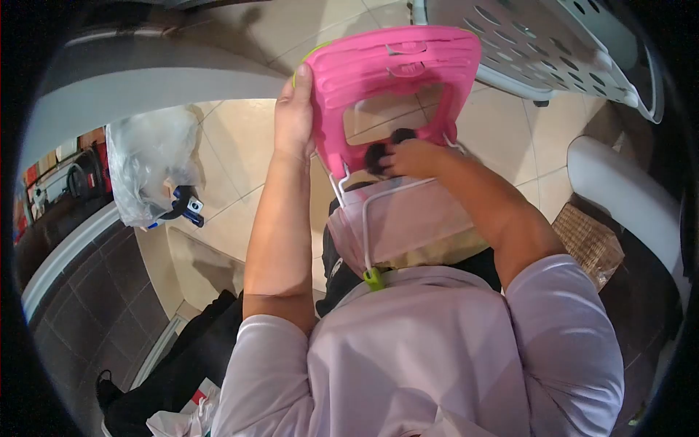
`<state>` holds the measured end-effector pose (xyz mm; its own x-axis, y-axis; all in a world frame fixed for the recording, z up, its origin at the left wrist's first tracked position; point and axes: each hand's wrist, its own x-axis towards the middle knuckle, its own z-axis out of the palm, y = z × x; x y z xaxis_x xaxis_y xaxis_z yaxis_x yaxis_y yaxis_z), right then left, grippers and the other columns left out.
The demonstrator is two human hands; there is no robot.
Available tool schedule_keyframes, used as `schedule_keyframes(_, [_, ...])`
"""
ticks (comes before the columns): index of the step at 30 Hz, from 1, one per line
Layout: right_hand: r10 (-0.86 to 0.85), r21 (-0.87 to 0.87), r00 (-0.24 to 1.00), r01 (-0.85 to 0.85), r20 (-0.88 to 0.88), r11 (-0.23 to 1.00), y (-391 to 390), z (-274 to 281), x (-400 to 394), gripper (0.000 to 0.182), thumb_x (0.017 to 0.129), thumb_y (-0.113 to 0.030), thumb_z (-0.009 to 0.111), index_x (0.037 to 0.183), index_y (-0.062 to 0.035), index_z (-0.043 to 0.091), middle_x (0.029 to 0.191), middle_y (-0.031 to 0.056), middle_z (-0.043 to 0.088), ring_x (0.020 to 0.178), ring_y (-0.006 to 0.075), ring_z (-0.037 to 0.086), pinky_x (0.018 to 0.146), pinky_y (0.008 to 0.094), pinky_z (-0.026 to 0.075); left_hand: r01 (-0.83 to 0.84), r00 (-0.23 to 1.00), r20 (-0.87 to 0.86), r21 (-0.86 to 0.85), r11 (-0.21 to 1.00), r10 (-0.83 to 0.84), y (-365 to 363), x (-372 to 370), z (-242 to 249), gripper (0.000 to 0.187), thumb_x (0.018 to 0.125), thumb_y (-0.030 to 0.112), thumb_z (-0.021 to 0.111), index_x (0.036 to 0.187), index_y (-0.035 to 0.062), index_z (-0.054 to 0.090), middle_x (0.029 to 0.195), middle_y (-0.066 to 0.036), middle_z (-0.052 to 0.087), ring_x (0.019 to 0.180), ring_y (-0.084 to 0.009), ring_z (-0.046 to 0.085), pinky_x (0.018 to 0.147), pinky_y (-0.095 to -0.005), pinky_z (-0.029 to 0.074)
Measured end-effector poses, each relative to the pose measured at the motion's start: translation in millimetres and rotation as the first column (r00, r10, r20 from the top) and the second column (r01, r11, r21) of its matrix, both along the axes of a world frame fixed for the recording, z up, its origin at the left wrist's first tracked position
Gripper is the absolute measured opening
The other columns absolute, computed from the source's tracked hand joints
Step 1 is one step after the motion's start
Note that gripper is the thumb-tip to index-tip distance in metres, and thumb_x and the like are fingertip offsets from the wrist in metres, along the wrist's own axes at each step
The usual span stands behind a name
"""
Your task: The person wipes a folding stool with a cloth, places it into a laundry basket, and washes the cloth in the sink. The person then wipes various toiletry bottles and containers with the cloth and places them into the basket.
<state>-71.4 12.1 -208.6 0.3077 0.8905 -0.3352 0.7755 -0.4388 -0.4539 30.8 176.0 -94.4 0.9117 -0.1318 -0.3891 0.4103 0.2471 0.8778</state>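
Nearest, a translucent bag (408, 218) hangs beneath; left hand (294, 116) clasps the pink board (393, 80) by its edge; right hand (415, 158) pinches a dark object (376, 156) at its opening.

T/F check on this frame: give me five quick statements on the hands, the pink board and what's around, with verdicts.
1. The left hand grips the edge of the pink plastic board. True.
2. The right hand is at a dark object in the board's cut-out. True.
3. The board is blue. False: it is pink.
4. A white perforated laundry basket stands on the tiled floor. True.
5. The clear plastic bag hangs from the right hand. False: it is off to the left, apart from both hands.
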Motion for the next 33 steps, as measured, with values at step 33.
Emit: schedule_keyframes(33, [-0.322, 0.307, 0.862, 0.207, 0.392, 0.929, 94, 46, 26, 0.022, 0.067, -0.022, 0.054, 0.086, -0.0135, 0.062, 0.099, -0.0020, 0.046, 0.097, 0.0157, 0.040, 0.078, 0.0302, 0.037, 0.238, 0.961, -0.140, -0.010, 0.971, -0.237, 22, 14, 3, 0.045, 0.084, 0.037, 0.051, 0.106, -0.0020, 0.051, 0.102, -0.012, 0.057, 0.091, -0.0190, 0.054, 0.082, -0.0295, 0.042])
